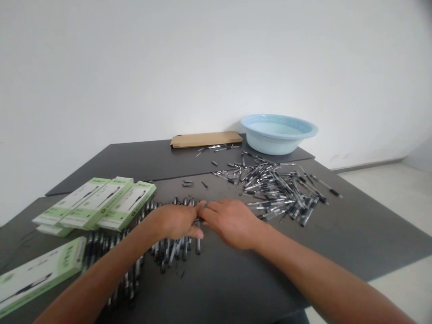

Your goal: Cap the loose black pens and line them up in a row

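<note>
My left hand (180,221) and my right hand (232,222) meet at their fingertips above the near middle of the table. Both are closed, and a slim dark pen (201,219) shows between them, mostly hidden by the fingers. Under and beside my left hand lies a row of black-and-clear pens (172,252), packed side by side. Another row of pens (133,279) is partly covered by my left forearm. To the right of my right hand spreads a loose heap of pens and pen parts (270,184).
Green-and-white pen boxes (126,207) are stacked at the left, with another box (40,274) nearer. A light blue basin (276,141) stands at the back right beside a flat brown cardboard piece (205,139). Small dark parts (187,183) lie mid-table (162,162); a white wall rises behind.
</note>
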The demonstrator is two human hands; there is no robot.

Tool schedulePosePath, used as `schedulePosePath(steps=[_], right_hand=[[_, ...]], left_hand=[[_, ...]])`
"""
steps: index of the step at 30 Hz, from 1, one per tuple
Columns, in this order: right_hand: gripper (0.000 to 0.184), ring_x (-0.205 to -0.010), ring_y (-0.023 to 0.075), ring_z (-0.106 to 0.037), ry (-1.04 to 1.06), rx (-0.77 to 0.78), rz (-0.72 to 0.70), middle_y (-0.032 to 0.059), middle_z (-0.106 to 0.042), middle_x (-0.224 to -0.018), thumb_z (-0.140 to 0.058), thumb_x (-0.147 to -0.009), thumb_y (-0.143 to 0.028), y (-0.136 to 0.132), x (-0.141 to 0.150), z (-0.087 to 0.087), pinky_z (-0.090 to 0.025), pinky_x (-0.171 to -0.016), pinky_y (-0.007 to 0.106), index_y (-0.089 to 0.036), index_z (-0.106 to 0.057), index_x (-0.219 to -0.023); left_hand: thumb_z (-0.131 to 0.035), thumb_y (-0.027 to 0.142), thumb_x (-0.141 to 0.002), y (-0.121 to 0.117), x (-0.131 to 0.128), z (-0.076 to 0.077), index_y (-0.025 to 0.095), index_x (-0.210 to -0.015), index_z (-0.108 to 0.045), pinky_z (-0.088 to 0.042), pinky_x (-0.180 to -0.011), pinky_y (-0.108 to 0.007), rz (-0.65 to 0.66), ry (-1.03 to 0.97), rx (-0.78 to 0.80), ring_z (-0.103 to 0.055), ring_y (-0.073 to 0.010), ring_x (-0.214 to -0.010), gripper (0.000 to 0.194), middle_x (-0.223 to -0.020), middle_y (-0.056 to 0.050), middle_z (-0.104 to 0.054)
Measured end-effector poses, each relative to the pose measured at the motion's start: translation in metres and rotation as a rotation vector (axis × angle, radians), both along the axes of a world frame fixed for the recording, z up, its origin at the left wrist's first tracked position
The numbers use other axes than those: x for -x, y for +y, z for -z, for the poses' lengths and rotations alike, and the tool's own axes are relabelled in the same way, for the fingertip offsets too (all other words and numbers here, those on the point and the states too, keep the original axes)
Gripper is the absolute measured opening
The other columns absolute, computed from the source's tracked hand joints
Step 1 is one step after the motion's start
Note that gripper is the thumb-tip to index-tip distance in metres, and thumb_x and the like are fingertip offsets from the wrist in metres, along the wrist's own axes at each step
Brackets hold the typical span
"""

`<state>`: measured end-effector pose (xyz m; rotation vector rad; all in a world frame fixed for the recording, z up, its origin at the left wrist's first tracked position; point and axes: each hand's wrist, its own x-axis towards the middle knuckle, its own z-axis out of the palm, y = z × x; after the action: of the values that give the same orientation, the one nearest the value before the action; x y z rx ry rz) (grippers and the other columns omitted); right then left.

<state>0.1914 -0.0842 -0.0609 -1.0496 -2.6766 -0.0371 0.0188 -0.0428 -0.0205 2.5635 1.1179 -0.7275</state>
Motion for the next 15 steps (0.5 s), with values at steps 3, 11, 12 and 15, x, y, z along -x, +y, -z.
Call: schedulePosePath(steps=[3, 11, 12, 15], right_hand=[[0.025, -0.085, 0.0196, -0.058, 0.006, 0.004, 0.025, 0.0079, -0.063, -0.100, -0.042, -0.096, -0.028, -0.002, 0.001, 0.000, -0.040, -0.071, 0.030, -0.018, -0.054, -0.115], [0.021, -0.083, 0.0180, -0.059, 0.054, 0.093, 0.170, 0.0062, -0.064, -0.095, -0.044, -0.095, -0.027, 0.015, -0.024, -0.002, -0.038, -0.070, 0.027, -0.021, -0.059, -0.107], [0.020, -0.085, 0.0179, -0.059, 0.085, 0.108, 0.178, 0.0058, -0.065, -0.096, -0.044, -0.094, -0.026, 0.017, -0.027, -0.001, -0.037, -0.071, 0.027, -0.021, -0.059, -0.106], [0.017, -0.085, 0.0170, -0.058, 0.179, 0.151, 0.160, 0.0046, -0.065, -0.097, -0.048, -0.090, -0.018, 0.019, -0.031, 0.002, -0.037, -0.074, 0.026, -0.020, -0.059, -0.102]], left_hand=[[-0.051, 0.040, -0.087, 0.001, 0.000, -0.002, 0.013, -0.122, -0.055, -0.050, -0.076, -0.035, -0.017, 0.080, 0.008, -0.066, -0.0301, -0.095, 0.044, -0.109, -0.017, -0.070], [-0.043, 0.043, -0.091, 0.010, 0.019, 0.000, 0.010, -0.150, -0.010, -0.044, -0.090, -0.035, -0.039, 0.100, 0.044, -0.055, -0.0301, -0.116, 0.075, -0.133, -0.022, -0.052], [-0.042, 0.044, -0.091, 0.010, 0.019, 0.000, 0.010, -0.150, -0.009, -0.043, -0.091, -0.036, -0.044, 0.108, 0.050, -0.054, -0.0303, -0.117, 0.075, -0.135, -0.023, -0.051], [-0.042, 0.044, -0.092, 0.011, 0.019, -0.001, 0.009, -0.150, -0.010, -0.043, -0.092, -0.037, -0.055, 0.106, 0.057, -0.053, -0.0314, -0.118, 0.075, -0.135, -0.024, -0.049]])
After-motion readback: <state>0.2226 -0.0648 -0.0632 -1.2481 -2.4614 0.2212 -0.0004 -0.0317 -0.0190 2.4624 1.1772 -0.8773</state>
